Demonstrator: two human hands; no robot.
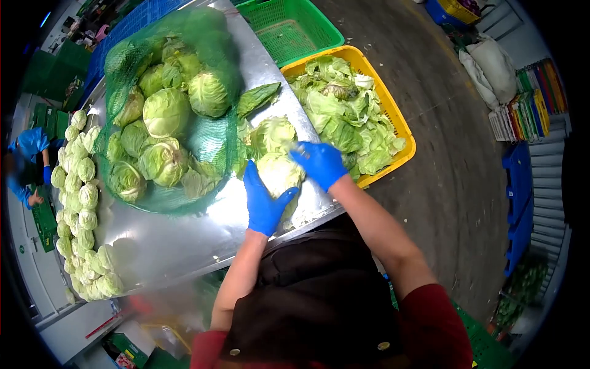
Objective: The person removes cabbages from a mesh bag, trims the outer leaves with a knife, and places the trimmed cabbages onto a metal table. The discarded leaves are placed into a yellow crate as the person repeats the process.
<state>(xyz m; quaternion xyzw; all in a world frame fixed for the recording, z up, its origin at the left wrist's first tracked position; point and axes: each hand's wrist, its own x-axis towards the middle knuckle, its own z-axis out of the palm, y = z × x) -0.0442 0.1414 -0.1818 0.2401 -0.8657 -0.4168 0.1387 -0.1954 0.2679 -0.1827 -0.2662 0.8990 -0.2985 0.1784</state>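
A grey, scuffed floor (pixel 439 154) sweeps down the right side, and here's the shiny metal table (pixel 163 243) cutting across the room, tilted in this view. A big green net bag (pixel 206 43) full of cabbages sprawls over its upper half. Hard against the table's right edge sits a yellow crate (pixel 402 132), heaped with torn leaves (pixel 344 117), and just above it a green crate (pixel 329 31). Down the far left edge, pale cabbages (pixel 80 203) crowd in a long row; beyond them, a person in blue (pixel 31 147). Room to move? A wide sheet of metal shows between row and bag, while the working corner is tight, bag to the left, crate to the right.

And there's the cabbage (pixel 281 172), at the near edge, close to the yellow crate! The gloved left hand (pixel 263 200) makes a wide V, thumb and fingers cradling its near side. The right hand (pixel 321 165) is curled over its right side, fingertips blurred; whether it grips anything, I can't tell. Just above, a loose dark leaf (pixel 258 98).
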